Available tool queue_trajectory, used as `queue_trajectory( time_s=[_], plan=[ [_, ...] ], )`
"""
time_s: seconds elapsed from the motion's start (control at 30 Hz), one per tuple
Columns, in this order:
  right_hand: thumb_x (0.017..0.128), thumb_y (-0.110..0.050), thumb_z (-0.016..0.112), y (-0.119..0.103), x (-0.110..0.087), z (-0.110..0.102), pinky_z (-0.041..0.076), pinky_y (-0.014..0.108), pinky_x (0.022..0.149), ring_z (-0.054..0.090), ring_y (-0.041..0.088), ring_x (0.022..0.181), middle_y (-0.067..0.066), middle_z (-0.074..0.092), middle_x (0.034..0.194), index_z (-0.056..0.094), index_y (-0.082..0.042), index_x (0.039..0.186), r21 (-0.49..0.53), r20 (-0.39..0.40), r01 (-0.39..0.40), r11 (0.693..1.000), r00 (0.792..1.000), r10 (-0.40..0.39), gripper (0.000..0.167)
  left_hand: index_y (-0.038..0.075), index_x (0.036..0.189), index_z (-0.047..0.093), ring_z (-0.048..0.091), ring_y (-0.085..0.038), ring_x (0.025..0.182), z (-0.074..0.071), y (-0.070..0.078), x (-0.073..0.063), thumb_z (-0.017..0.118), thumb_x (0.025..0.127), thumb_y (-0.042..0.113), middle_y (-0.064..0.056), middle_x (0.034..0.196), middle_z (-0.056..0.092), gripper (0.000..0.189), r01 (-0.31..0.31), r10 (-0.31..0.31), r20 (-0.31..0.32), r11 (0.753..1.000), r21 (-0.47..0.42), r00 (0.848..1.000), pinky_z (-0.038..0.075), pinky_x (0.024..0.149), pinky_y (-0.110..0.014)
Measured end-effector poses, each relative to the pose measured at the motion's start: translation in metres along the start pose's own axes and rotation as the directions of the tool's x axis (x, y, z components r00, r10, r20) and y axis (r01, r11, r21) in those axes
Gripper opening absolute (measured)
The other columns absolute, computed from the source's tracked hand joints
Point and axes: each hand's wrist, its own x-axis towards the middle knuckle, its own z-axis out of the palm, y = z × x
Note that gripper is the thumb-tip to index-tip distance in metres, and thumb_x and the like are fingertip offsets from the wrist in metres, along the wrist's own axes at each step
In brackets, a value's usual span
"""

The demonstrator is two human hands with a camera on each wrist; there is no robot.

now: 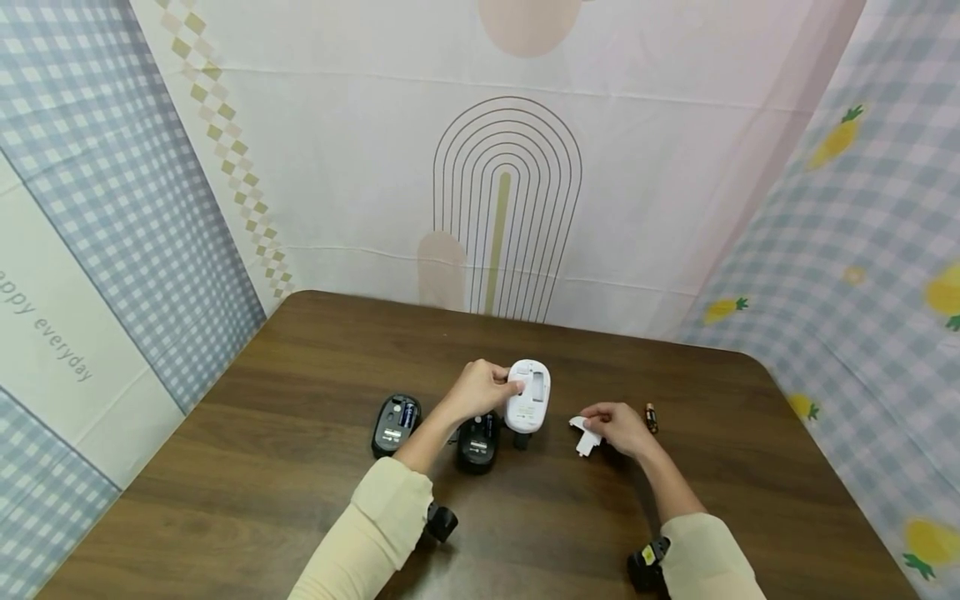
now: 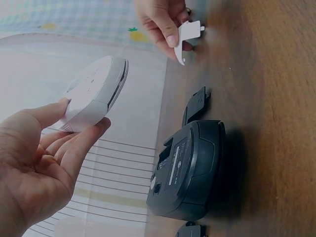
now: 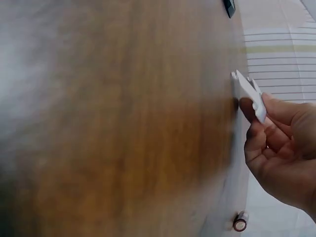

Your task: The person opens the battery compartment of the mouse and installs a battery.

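Observation:
My left hand (image 1: 478, 392) grips a white computer mouse (image 1: 527, 414) by its side, holding it above the table. The mouse's underside faces the head camera, with its battery compartment uncovered and no battery seen inside. To the right, my right hand (image 1: 619, 428) pinches a white battery cover (image 1: 588, 442) between thumb and fingers; a flat tab sticks out from it. A small battery (image 1: 651, 418) lies on the table just beyond the right hand. Below the left hand, a black mouse (image 2: 190, 173) lies upside down, a battery showing in its slot.
Another upside-down black mouse (image 1: 391, 435), also with a battery in its slot, lies left of the left forearm. A black battery cover (image 2: 196, 105) lies beside the nearer black mouse. The brown wooden table (image 1: 300, 375) meets a patterned cloth backdrop (image 1: 360, 183).

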Motion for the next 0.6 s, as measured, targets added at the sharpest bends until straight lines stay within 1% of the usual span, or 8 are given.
queue_trajectory(
  time_s=[0.07,0.13,0.2,0.23,0.33,0.37,0.5,0.6],
  plan=[
    [0.086,-0.006,0.063,-0.0008,0.0013,-0.0003,0.043,0.028,0.062,0.054,0.014,0.069,0.009,0.066,0.083,0.068,0.001,0.095,-0.078,0.002,0.018,0.997,1.0,-0.018,0.013,-0.004,0.106,0.067,0.065,-0.025,0.062,0.0006,0.0003,-0.0001,0.066,0.086,0.014,-0.011,0.078,0.069,0.027,-0.002,0.002,0.001,1.0,-0.006,1.0,0.052,0.052,-0.032],
    [0.086,-0.006,0.063,-0.0007,0.0018,-0.0001,0.043,0.03,0.064,0.054,0.015,0.071,0.008,0.066,0.084,0.069,-0.003,0.093,-0.125,0.008,0.015,0.992,1.0,-0.014,0.01,-0.005,0.106,0.067,0.065,-0.027,0.064,0.0012,0.0003,-0.0002,0.066,0.086,0.014,-0.011,0.077,0.068,0.027,-0.001,0.001,0.002,1.0,-0.009,1.0,0.053,0.053,-0.033],
    [0.085,-0.006,0.063,-0.0006,0.0019,0.0004,0.043,0.031,0.066,0.055,0.018,0.074,0.008,0.066,0.086,0.07,-0.004,0.091,-0.155,0.011,0.014,0.988,1.0,-0.013,0.009,-0.005,0.106,0.067,0.065,-0.025,0.064,0.0013,0.0002,-0.0002,0.066,0.086,0.013,-0.011,0.077,0.069,0.027,0.0,0.0,0.001,1.0,-0.007,1.0,0.053,0.054,-0.033],
    [0.085,-0.005,0.063,-0.0002,0.002,0.0008,0.043,0.032,0.068,0.055,0.019,0.076,0.009,0.065,0.088,0.07,-0.004,0.091,-0.165,0.01,0.017,0.986,1.0,-0.016,0.009,-0.005,0.106,0.067,0.065,-0.023,0.063,0.0014,0.0002,-0.0001,0.066,0.086,0.013,-0.011,0.078,0.069,0.027,-0.001,0.001,0.001,1.0,-0.001,1.0,0.052,0.053,-0.03],
    [0.084,-0.004,0.064,0.0007,0.002,0.0017,0.042,0.036,0.073,0.055,0.025,0.084,0.012,0.064,0.095,0.07,-0.005,0.09,-0.186,0.003,0.028,0.982,1.0,-0.028,0.008,-0.004,0.106,0.067,0.064,-0.019,0.062,0.0009,0.0002,0.0001,0.066,0.086,0.014,-0.01,0.078,0.069,0.027,-0.007,0.007,-0.002,1.0,0.012,1.0,0.05,0.05,-0.024],
    [0.084,-0.004,0.064,0.0012,0.0022,0.002,0.042,0.037,0.074,0.055,0.026,0.087,0.013,0.064,0.096,0.07,-0.005,0.089,-0.193,0.001,0.034,0.981,0.999,-0.034,0.008,-0.004,0.106,0.067,0.064,-0.019,0.062,0.0009,0.0001,0.0002,0.066,0.086,0.014,-0.01,0.079,0.069,0.027,-0.008,0.008,-0.002,1.0,0.013,1.0,0.049,0.05,-0.023],
    [0.084,-0.003,0.064,0.0033,0.0037,0.0035,0.042,0.038,0.076,0.055,0.028,0.09,0.014,0.063,0.098,0.071,-0.006,0.089,-0.192,-0.001,0.039,0.981,0.999,-0.04,0.009,-0.005,0.106,0.067,0.065,-0.021,0.063,0.0008,-0.0002,0.0003,0.066,0.086,0.013,-0.011,0.079,0.069,0.028,-0.006,0.006,0.001,1.0,0.002,1.0,0.052,0.052,-0.028],
    [0.084,-0.006,0.065,0.0042,0.004,0.0031,0.043,0.036,0.074,0.055,0.026,0.087,0.012,0.064,0.096,0.071,-0.006,0.09,-0.161,0.002,0.046,0.986,0.999,-0.046,0.009,-0.005,0.106,0.066,0.065,-0.022,0.062,0.0012,-0.0007,0.0004,0.066,0.086,0.014,-0.012,0.079,0.069,0.028,-0.002,0.002,0.001,1.0,-0.006,1.0,0.053,0.053,-0.032]
  ],
)
